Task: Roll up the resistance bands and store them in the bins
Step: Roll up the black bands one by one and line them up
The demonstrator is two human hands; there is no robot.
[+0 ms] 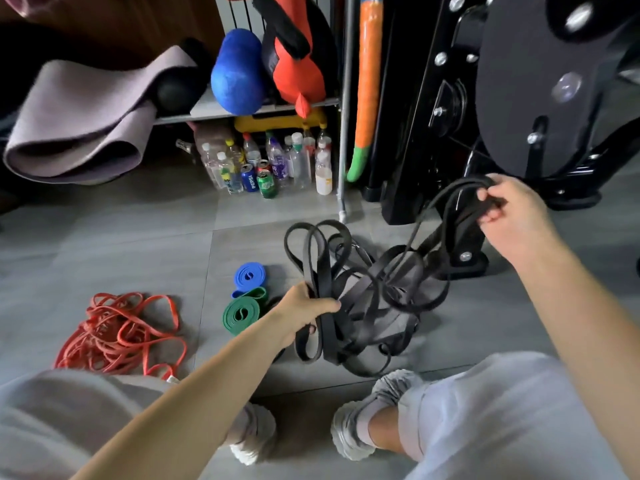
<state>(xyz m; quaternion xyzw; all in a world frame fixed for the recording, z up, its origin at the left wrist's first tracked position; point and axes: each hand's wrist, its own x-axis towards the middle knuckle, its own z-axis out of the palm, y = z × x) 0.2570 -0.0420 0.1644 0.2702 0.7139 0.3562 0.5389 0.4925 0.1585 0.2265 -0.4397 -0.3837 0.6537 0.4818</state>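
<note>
The right hand (512,216) is pinching a raised loop of black band (467,184) in curled fingers (486,196), up and right of the tangle (367,299) on the floor (138,237), which the nearer left hand (304,311) is gripping, so the strand is stretching diagonally between them.

Left of tangle (363,299) — rolled bands (241,315), perhaps touching.

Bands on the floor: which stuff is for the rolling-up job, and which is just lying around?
For the job: black bands in a tangle, gripped by the left hand and the right hand; loose red bands; rolled blue band; rolled green band.
Just lying about: bottles and cans; purple mat; blue padded roll; gym machine.
</note>
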